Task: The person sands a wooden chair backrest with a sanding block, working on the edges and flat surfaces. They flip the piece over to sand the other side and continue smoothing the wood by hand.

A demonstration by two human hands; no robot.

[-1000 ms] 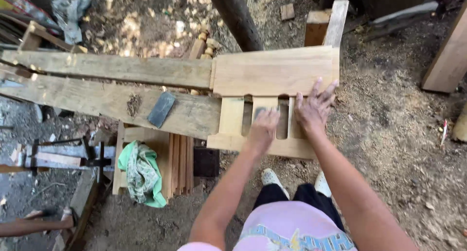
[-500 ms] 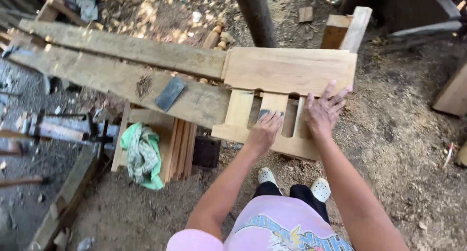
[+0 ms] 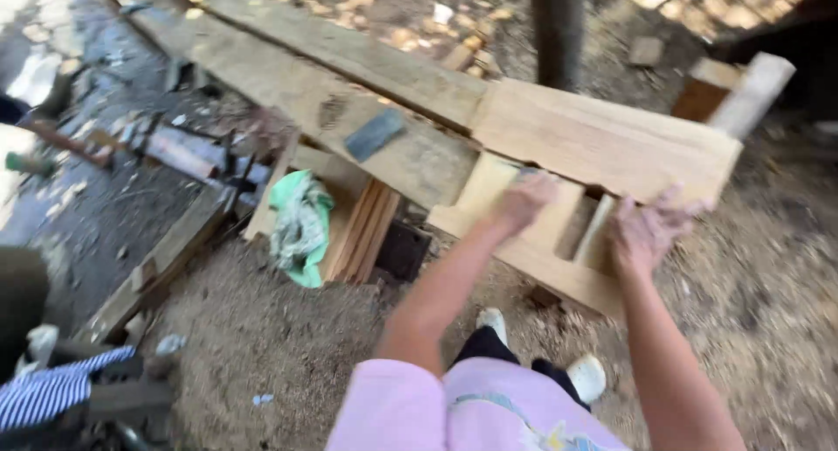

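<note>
Your left hand [image 3: 524,202] and right hand [image 3: 642,233] lie flat and unclenched on the wooden frame [image 3: 602,154] atop the long planks [image 3: 349,93]; looks stiff, heavy, rough-sawn, so I'd grip its outer rails, not the thin slats [image 3: 598,233].

One head camera looks steeply down, close over the wooden frame [image 3: 594,198]

Outdoor woodworking site: sawdust-covered dirt ground [image 3: 262,329], rough long planks [image 3: 332,93], pale slotted wooden frame [image 3: 602,154], stacked timber strips [image 3: 362,233], scattered offcuts.
</note>
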